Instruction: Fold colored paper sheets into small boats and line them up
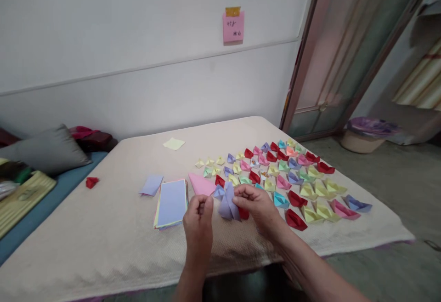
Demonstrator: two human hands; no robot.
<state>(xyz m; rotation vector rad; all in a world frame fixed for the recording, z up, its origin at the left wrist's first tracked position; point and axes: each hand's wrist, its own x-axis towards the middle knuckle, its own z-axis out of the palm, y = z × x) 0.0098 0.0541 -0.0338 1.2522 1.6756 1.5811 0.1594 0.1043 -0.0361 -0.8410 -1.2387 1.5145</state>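
Note:
My right hand (257, 204) pinches a folded piece of purple origami paper (228, 205) by its right edge, a little above the cloth. Just left of that piece is my left hand (199, 221), its fingers curled toward the thumb and nothing visible in them; a small gap parts it from the paper. Behind the hands a pink folded paper (201, 184) lies flat. Close to my left hand is a stack of coloured paper (172, 201) with a purple sheet on top. A folded purple sheet (151, 185) rests beside the stack.
Rows of small folded paper boats (283, 182) in several colours cover the right side of the cloth-covered surface (113, 237). A pale yellow sheet (174, 144) lies at the back, and a red folded piece (92, 182) at the left. A grey cushion (48, 148) sits far left.

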